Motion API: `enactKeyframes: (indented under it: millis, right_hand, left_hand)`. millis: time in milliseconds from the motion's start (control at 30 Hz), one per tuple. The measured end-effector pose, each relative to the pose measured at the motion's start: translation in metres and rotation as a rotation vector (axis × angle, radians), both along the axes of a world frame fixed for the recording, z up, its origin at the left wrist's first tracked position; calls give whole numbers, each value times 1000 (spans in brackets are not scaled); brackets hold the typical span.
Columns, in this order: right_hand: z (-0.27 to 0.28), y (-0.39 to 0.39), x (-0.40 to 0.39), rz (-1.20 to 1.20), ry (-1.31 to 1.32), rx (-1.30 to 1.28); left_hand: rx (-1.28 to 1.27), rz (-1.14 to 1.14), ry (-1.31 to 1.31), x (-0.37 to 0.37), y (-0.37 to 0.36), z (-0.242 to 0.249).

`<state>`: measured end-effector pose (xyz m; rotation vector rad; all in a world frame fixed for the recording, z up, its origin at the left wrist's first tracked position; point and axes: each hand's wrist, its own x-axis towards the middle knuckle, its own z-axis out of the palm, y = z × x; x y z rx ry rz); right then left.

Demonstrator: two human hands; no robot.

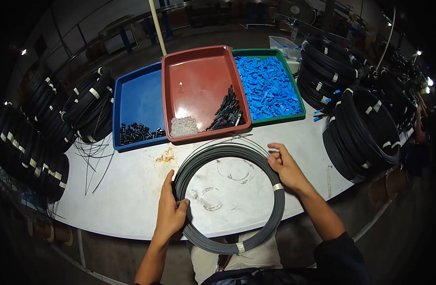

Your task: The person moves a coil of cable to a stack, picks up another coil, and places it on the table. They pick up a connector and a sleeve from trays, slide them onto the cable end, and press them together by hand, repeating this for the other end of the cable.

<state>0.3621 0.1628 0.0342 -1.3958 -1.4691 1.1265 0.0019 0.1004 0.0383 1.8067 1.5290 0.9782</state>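
A coil of thin black cable (181, 176) rests partly on the table and overhangs its front edge. Two pale tape bands wrap it, one at the right and one at the bottom. My left hand (172, 209) grips the coil's left side, thumb over the inner edge and fingers outside. At the upper right of the coil, my right hand (287, 168) has its thumb and fingers closed around loose cable strands (246, 140) that stand off from the ring. Some of its fingertips are hard to make out.
Behind the coil are a blue tray (139, 95) with black parts, a red tray (199, 71) with clear and black pieces, and a green tray (301, 105) full of blue connectors. Stacked black coils flank the white table (127, 199) at left (32, 161) and right (363, 133).
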Motion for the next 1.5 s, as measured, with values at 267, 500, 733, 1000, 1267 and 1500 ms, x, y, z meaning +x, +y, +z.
enactKeyframes:
  millis: [267, 500, 733, 1000, 1267, 1500]
  right_hand:
    - [27, 80, -35, 14, -208, 31]
    - [44, 88, -72, 57, -415, 200]
    - [49, 103, -91, 193, -267, 331]
    - [59, 138, -112, 315, -137, 415]
    - [54, 145, -132, 369, -312, 235]
    - [56, 139, -120, 258, -65, 54]
  left_hand:
    - [19, -13, 232, 8, 30, 20]
    - [110, 53, 179, 27, 41, 17]
    - [155, 24, 193, 24, 42, 15]
    - [149, -78, 172, 24, 53, 25]
    - [43, -272, 195, 29, 91, 36]
    - [137, -549, 283, 60, 133, 26]
